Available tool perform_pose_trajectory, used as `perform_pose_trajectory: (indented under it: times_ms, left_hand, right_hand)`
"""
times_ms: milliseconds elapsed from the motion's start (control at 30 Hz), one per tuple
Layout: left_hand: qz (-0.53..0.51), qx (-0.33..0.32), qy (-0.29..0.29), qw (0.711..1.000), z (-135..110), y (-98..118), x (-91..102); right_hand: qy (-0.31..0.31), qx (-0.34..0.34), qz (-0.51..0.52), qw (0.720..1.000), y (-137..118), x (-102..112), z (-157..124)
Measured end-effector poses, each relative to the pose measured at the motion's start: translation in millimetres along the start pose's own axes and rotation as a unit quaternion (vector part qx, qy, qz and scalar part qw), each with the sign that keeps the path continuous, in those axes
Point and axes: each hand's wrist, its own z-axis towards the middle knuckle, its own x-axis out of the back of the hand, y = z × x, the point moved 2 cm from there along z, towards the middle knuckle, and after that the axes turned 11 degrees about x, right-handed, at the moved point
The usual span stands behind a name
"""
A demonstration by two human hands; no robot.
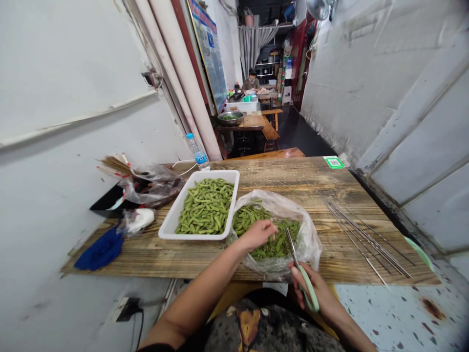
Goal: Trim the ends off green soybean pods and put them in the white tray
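Over the clear plastic bag (309,234) my left hand (258,234) is closed, its fingertips curled together above the green soybean pods (273,249). Whether a pod is between those fingers, I cannot make out. My right hand (318,288) grips a pair of scissors (309,288) with pale green handles at the bag's near right side. The metal blades point away from me, over the pods, and look closed. Left of the bag, a white plastic tray (163,230) holds a heap of trimmed-looking pods (207,205).
Several metal skewers (366,237) lie on the wooden table (256,173) at right. A water bottle (200,154), a black box (110,198) with sticks, and a blue cloth (100,249) are on the left. A person (251,80) sits at a farther table.
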Motion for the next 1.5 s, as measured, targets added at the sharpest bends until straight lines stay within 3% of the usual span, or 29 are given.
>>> perform_pose_trajectory:
  times_ms: [67, 167, 267, 400, 533, 600, 733, 933, 1167, 1500]
  left_hand:
    - [-0.048, 0.023, 0.003, 0.999, 9.9, 11.1, 17.4]
    - [-0.096, 0.08, -0.039, 0.991, 27.8, 23.4, 36.2]
    - [0.004, 0.077, -0.003, 0.997, 40.1, 27.6, 43.3]
    - [0.175, 0.032, 0.071, 0.982, 40.0, 22.1, 33.9]
    - [0.415, 0.028, 0.145, 0.898, 35.0, 16.4, 19.1]
    - [0.45, 0.035, 0.167, 0.877, 35.0, 15.4, 14.3]
    - [0.459, 0.033, 0.164, 0.872, 35.7, 14.0, 9.9]
    - [0.452, -0.005, 0.137, 0.881, 32.4, 9.8, 15.9]
    - [0.237, -0.046, 0.055, 0.969, 28.7, 0.2, 19.3]
    - [0.204, -0.052, 0.008, 0.978, 13.6, 5.3, 10.1]
  right_hand:
    - [0.009, -0.004, 0.013, 1.0, -2.6, 1.0, -2.4]
    - [0.002, -0.01, 0.015, 1.0, -5.6, 2.3, -6.1]
    - [-0.005, -0.014, 0.022, 1.0, -5.9, 4.4, -8.4]
    - [-0.021, -0.021, 0.027, 0.999, -3.0, 7.0, -8.8]
    - [-0.026, -0.019, 0.02, 0.999, -3.1, 6.3, -7.5]
    - [-0.025, -0.014, 0.016, 0.999, -4.6, 4.8, -7.1]
    - [-0.038, -0.013, 0.006, 0.999, -6.9, 1.7, -7.8]
    - [-0.037, -0.013, -0.005, 0.999, -7.0, -2.0, -7.7]
    - [-0.029, -0.024, -0.011, 0.999, -6.2, -6.7, -1.7]
    - [-0.02, -0.017, -0.023, 0.999, -11.0, -8.7, 2.9]
